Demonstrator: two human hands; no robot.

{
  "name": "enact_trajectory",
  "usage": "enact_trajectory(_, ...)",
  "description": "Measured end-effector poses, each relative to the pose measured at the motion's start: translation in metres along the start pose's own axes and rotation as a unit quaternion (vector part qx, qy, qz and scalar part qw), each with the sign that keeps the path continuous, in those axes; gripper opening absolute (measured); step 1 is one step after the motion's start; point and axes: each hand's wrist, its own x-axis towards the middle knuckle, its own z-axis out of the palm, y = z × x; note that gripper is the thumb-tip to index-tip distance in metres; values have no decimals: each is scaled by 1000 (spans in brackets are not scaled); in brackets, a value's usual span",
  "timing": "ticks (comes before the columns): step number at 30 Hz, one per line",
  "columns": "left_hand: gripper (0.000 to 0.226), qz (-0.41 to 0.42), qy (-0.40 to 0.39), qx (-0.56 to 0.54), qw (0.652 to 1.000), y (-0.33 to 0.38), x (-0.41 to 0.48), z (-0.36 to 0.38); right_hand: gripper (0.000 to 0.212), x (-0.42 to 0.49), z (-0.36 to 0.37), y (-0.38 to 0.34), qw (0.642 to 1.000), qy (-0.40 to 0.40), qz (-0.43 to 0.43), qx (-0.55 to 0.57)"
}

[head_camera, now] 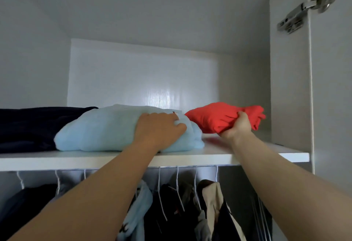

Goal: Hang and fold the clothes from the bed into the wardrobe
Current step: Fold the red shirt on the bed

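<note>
From the head camera, the white wardrobe shelf [247,157] runs across the middle of the picture, with both bare forearms reaching up to it.

The left hand [160,129] lies palm down on a folded pale blue fleecy garment [99,131], its fingers relaxed and slightly bent over the garment's right end, pressing on it without curling round it. This blue garment lies on the shelf at its centre. To its left, touching it and partly tucked behind it, is a folded dark navy garment [28,126] that reaches the picture's left edge.

The right hand [236,127] grips a folded bright red cloth garment [219,117] from below and in front, the fingers and thumb curled into the fabric. The red garment is just beside the blue one at the shelf's right end, near the wardrobe's white side wall [289,88]; whether its underside rests on the shelf cannot be told.

Beneath the shelf, white wire hangers [178,181] carry dark, beige and light blue hanging clothes [211,202]. At the top right, a metal door hinge [304,10] is fixed on the side wall.
</note>
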Motion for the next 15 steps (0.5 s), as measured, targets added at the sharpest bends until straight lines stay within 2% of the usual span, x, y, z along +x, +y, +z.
enact_trajectory(2,44,2,0,3,1000,0,2,2,35,1,-2,6,990,7,91,-104)
enact_trajectory(3,43,2,-4,5,1000,0,1,2,37,2,-3,7,985,10,106,-134)
enact_trajectory(9,43,-1,-8,12,1000,0,0,4,15,-13,-7,1,967,-26,133,-217)
enact_trajectory(11,43,4,-12,15,1000,1,2,3,18,-23,-6,-5,957,-57,140,-249)
enact_trajectory(13,43,6,-18,19,1000,-1,3,1,27,-35,-3,-13,921,-92,157,-345)
enact_trajectory(15,42,10,-37,27,999,-3,3,2,36,-50,1,-21,844,-82,127,-515)
